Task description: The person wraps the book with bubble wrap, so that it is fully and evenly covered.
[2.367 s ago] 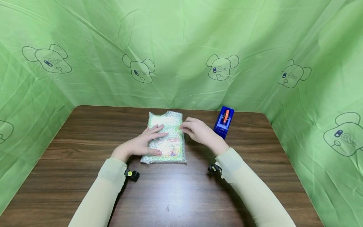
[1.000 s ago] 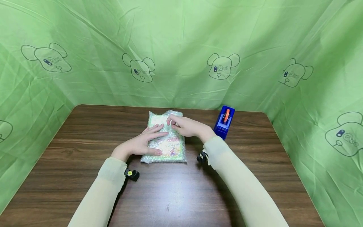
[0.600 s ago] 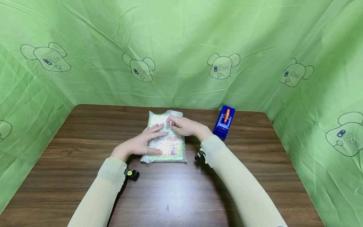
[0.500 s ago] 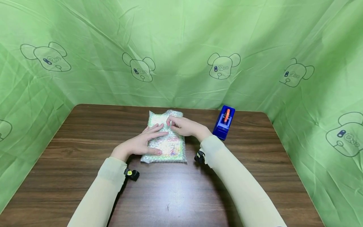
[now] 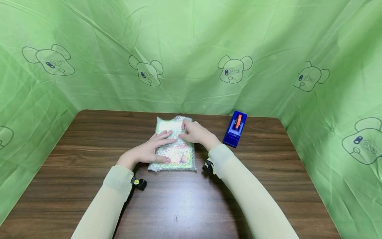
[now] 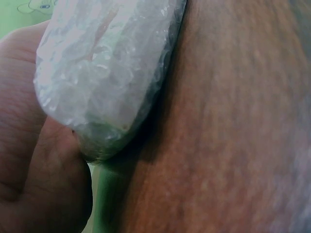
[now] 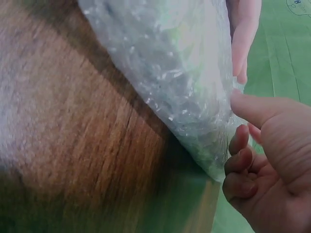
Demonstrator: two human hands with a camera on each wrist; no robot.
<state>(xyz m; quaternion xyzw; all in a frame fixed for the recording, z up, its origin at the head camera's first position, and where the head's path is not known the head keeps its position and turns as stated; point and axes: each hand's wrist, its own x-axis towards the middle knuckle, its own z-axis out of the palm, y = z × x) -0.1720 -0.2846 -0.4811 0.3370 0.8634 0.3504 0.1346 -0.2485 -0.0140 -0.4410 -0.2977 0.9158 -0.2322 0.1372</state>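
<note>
A flat parcel in clear bubble wrap (image 5: 176,154) lies on the table, with a green-edged, brightly printed item showing through. My left hand (image 5: 146,151) rests on its left side with the fingers spread. In the left wrist view, the bubble wrap (image 6: 107,63) bulges beside that hand. From the right, my right hand (image 5: 197,132) reaches over the parcel, its thumb and index finger apart and touching the top. The right wrist view shows the thumb (image 7: 252,107) against the wrap and the other fingers loosely curled by the edge. Any tape beneath the fingertips cannot be made out.
A blue tape dispenser (image 5: 232,136) with an orange roll hub stands behind the right forearm. The dark wooden table (image 5: 89,149) is bounded at the back and sides by a green cloth (image 5: 191,49) with printed bear heads.
My right hand has gone from the parcel's right edge leftward over its top, then slightly back right, with thumb and index finger now wider apart. The left hand and parcel have stayed put.
</note>
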